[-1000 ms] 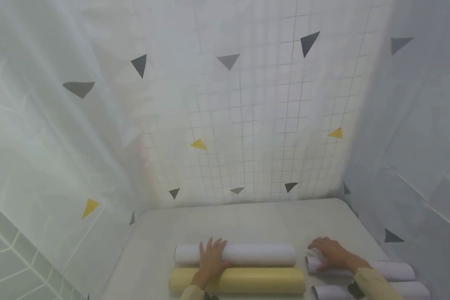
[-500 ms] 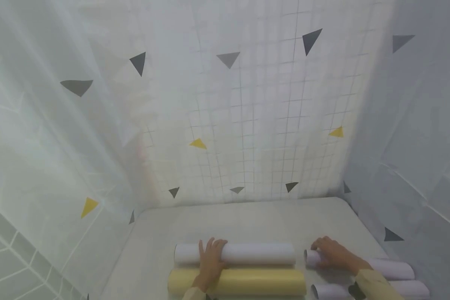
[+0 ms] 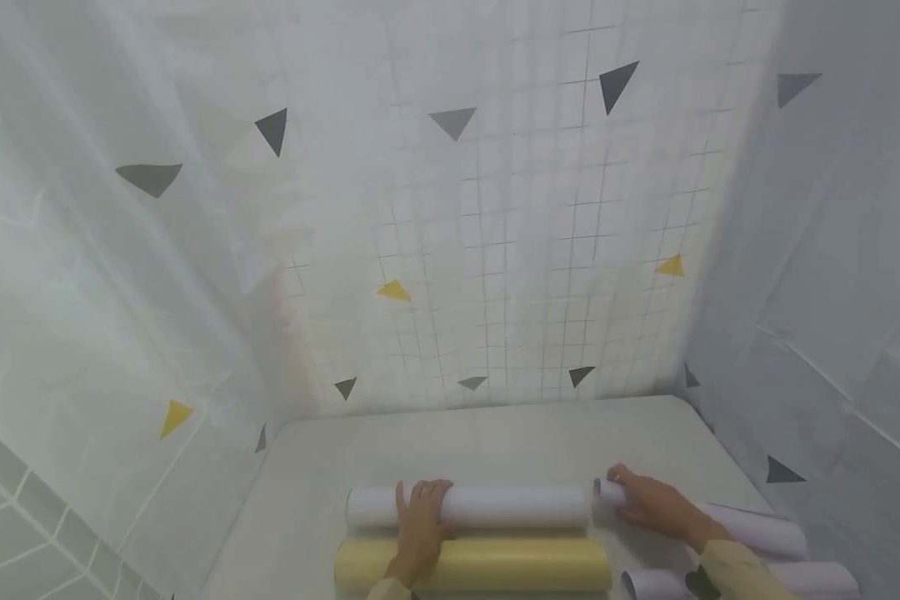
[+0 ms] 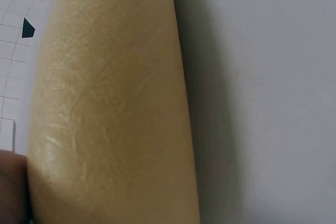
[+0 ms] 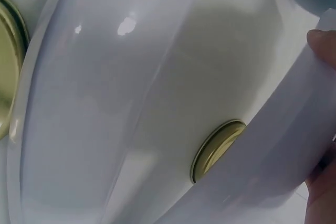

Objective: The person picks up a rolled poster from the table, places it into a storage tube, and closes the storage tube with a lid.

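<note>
My left hand (image 3: 422,531) rests across a white roll (image 3: 521,507), fingers spread over its top, its wrist over a yellow roll (image 3: 525,564). That yellow roll (image 4: 113,93) fills much of the left wrist view, its surface finely wrinkled. With my right hand (image 3: 656,504) I grip a pale lilac roll (image 3: 757,531) near its left end, which angles toward the white roll's end. In the right wrist view the thumb lies on the edge of the gripped roll (image 5: 262,150), fingers on its other side. A second lilac roll (image 3: 813,577) lies in front, partly behind my sleeve.
The white table (image 3: 480,446) has a rounded back corner at the right. Patterned translucent sheeting (image 3: 510,250) rises behind it and on both sides. Two round gold-rimmed discs show in the right wrist view, one disc (image 5: 218,150) partly hidden by the gripped roll.
My right hand has closed round the lilac roll's left end and shifted it left and back, so it now lies angled. The left hand stays on the white roll.
</note>
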The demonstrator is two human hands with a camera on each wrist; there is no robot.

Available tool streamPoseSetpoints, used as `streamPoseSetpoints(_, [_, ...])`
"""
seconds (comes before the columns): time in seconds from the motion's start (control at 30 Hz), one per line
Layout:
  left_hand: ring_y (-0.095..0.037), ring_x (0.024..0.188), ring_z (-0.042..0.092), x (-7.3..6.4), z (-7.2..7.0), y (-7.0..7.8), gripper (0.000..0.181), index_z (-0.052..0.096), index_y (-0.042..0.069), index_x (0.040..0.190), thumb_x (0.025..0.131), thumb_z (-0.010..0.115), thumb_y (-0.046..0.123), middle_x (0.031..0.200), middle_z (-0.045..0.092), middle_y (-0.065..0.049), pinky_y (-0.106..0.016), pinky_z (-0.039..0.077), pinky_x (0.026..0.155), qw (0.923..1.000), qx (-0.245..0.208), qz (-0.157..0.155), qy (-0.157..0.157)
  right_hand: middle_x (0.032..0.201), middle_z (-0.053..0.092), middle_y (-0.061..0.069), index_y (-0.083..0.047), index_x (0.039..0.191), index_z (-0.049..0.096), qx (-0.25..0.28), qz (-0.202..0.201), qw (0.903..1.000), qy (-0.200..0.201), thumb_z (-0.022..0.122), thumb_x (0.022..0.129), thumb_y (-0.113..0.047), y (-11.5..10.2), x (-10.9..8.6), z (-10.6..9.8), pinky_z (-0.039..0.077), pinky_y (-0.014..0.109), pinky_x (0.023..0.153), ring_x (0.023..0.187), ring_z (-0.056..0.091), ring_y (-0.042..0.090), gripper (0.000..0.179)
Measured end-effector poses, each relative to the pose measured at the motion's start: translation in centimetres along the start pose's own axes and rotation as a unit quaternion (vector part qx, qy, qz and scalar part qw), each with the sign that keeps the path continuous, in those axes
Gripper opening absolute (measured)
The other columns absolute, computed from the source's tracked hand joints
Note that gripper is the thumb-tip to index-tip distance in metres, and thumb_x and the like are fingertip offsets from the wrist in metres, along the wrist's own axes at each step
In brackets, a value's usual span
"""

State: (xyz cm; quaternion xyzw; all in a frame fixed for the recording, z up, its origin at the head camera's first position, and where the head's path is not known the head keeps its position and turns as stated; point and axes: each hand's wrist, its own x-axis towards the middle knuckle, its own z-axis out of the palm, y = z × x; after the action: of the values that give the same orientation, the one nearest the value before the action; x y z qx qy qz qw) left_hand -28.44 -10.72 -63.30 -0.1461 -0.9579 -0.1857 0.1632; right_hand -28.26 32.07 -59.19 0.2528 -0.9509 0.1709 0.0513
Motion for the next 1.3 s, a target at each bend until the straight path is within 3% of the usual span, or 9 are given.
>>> streamPoseSetpoints(0.2, [-0.026,0.123,0.059,-0.1,0.6,-0.3,0.073,0.062,0.019,0.128,0.062,0.092,0.024,0.129,0.070,0.001,-0.072,0.030,0.114,0.9975,0.037,0.023,0.056,0.118,0.073,0.009,-0.007,0.127,0.061,-0.025,-0.010,0.9980,0.058,0.081,0.084,-0.025,-0.9,0.1,0.3,0.061,0.045,0.082,0.098,0.072,0.029,0.051])
streamPoseSetpoints(0.37, [-0.026,0.124,0.059,0.0,0.3,-0.1,0.073,0.062,0.018,0.129,0.063,0.091,0.025,0.131,0.070,0.000,-0.072,0.031,0.115,0.9981,0.030,0.015,0.052,0.120,0.073,0.009,-0.006,0.126,0.065,-0.044,-0.022,0.9934,0.103,0.082,0.083,-0.025,-1.3,0.7,0.9,0.059,0.049,0.090,0.105,0.071,0.032,0.050])
streamPoseSetpoints(0.53, [-0.026,0.127,0.058,0.1,0.0,0.1,0.070,0.062,0.018,0.131,0.067,0.090,0.024,0.133,0.069,0.000,-0.072,0.028,0.118,0.9995,0.007,-0.007,0.030,0.123,0.073,0.011,-0.006,0.128,0.064,-0.034,0.004,0.9956,0.088,0.082,0.083,-0.025,-1.5,1.3,1.2,0.058,0.052,0.094,0.110,0.070,0.033,0.053])
streamPoseSetpoints(0.67, [-0.026,0.124,0.060,0.1,-0.1,0.1,0.071,0.063,0.018,0.129,0.064,0.091,0.025,0.130,0.071,0.001,-0.072,0.030,0.116,0.9989,0.012,-0.007,0.044,0.128,0.071,0.014,-0.006,0.131,0.063,-0.016,0.026,0.9977,0.060,0.081,0.085,-0.027,-2.0,1.5,1.2,0.055,0.057,0.100,0.117,0.068,0.037,0.054])
streamPoseSetpoints(0.97, [-0.025,0.126,0.059,0.2,0.1,-0.2,0.072,0.062,0.019,0.131,0.065,0.092,0.020,0.132,0.070,0.001,-0.071,0.029,0.118,0.9991,0.009,-0.013,0.038,0.127,0.072,0.009,-0.008,0.130,0.064,-0.028,0.024,0.9984,0.044,0.079,0.086,-0.028,-2.5,1.6,1.5,0.056,0.054,0.099,0.115,0.068,0.034,0.051])
streamPoseSetpoints(1.2, [-0.024,0.127,0.058,0.2,0.0,-0.4,0.072,0.062,0.020,0.131,0.066,0.091,0.019,0.132,0.070,0.002,-0.071,0.027,0.119,0.9993,0.002,-0.024,0.029,0.124,0.072,0.014,-0.003,0.128,0.064,-0.027,-0.017,0.9973,0.066,0.081,0.084,-0.026,-2.9,1.9,1.8,0.057,0.055,0.096,0.111,0.069,0.037,0.053])
streamPoseSetpoints(1.3, [-0.024,0.126,0.059,0.1,0.1,-0.4,0.071,0.063,0.020,0.131,0.065,0.091,0.018,0.131,0.071,0.002,-0.071,0.027,0.118,0.9991,-0.005,-0.023,0.034,0.127,0.072,0.016,-0.003,0.130,0.063,-0.019,-0.004,0.9984,0.052,0.081,0.084,-0.027,-3.0,2.0,2.1,0.056,0.055,0.097,0.112,0.069,0.038,0.055])
